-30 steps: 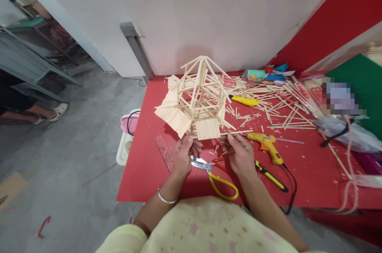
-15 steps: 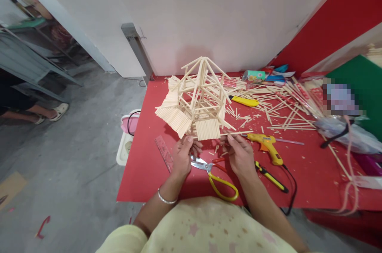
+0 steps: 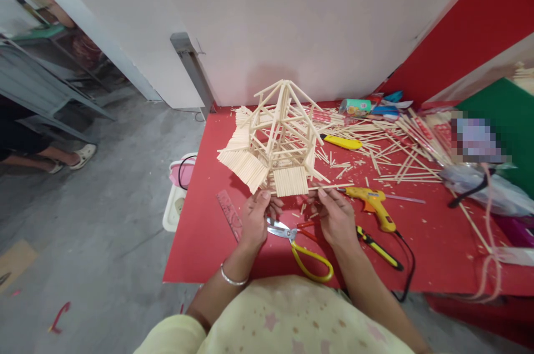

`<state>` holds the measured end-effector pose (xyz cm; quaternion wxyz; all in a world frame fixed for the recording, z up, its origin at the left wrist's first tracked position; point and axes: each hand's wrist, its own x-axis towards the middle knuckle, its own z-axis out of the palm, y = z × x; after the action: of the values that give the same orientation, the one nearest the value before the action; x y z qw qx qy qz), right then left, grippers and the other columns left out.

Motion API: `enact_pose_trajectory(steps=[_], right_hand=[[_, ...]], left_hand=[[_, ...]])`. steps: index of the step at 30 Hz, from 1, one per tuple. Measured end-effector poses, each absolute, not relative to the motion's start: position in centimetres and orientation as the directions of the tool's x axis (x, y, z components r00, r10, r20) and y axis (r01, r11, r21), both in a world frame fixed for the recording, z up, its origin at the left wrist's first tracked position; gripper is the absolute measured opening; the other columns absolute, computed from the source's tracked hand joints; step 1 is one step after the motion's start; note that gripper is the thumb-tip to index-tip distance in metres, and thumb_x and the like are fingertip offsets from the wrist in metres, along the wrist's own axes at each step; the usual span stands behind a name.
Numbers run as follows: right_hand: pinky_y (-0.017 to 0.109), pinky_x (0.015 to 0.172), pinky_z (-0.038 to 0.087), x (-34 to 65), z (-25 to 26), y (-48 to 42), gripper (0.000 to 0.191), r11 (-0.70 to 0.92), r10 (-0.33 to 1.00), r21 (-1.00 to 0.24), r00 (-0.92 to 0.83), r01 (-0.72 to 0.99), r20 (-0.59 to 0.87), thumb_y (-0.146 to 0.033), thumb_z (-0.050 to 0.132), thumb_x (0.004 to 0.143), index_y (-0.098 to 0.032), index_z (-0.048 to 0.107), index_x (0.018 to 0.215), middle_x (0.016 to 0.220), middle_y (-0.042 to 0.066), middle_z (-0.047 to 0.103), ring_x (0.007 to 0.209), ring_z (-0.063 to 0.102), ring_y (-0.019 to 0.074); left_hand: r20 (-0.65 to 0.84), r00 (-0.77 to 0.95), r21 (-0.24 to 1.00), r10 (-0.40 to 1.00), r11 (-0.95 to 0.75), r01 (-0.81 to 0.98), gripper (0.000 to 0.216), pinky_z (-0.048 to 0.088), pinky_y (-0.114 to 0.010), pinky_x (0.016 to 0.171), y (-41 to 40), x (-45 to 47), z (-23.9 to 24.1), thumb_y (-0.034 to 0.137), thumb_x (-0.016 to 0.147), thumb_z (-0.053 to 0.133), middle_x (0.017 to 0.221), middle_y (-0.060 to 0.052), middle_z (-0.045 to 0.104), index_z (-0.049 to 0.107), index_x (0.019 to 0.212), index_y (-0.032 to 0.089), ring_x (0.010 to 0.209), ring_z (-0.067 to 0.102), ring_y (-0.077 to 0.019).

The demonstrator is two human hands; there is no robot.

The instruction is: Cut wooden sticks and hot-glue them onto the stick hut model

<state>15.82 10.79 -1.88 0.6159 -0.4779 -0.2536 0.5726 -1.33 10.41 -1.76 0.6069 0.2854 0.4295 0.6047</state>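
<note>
- Pale wood, in thin sticks, is used throughout the model (image 3: 273,138), which is stood on the desk (image 3: 200,237) just ahead of both hands.
- Low weight is to be expected. Each stick is judged stiff along its length, but the joints are judged fragile and could be sprung by squeezing or twisting.
- The surface is judged dry, with little tendency to slip.
- If lifted, the model is best supported low, from two opposite sides of the frame. The top struts (image 3: 269,88) should not be used as a handle.
- The front panel (image 3: 291,181) is formed of sticks laid side by side; its outer edge should be only lightly loaded.
- A stick (image 3: 342,185) is clamped between the thumb and fingers of the right hand (image 3: 337,215), beside the panel's right corner. A light pinch should suffice, as snapping is possible.
- The left hand (image 3: 254,216) is placed at the panel's lower left corner; whether its fingers are clamped or merely rested there cannot be told.
</note>
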Motion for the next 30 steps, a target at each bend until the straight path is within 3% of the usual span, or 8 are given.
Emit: enact_pose_trajectory(steps=[30], right_hand=[[0.02, 0.054, 0.047, 15.9, -2.04, 10.7, 0.022, -0.106, 0.951, -0.887, 0.213, -0.45, -0.222, -0.04, 0.08, 0.078, -0.022, 0.075, 0.091, 0.082, 0.002, 0.074, 0.067, 0.064, 0.0109]], left_hand=[[-0.18, -0.107, 0.87, 0.978, 0.107, -0.482, 0.03, 0.041, -0.021, 0.044, 10.43, -1.31, -1.62, 0.043, 0.085, 0.069, 0.069, -0.006, 0.072, 0.067, 0.079, 0.014, 0.05, 0.061, -0.0119]])
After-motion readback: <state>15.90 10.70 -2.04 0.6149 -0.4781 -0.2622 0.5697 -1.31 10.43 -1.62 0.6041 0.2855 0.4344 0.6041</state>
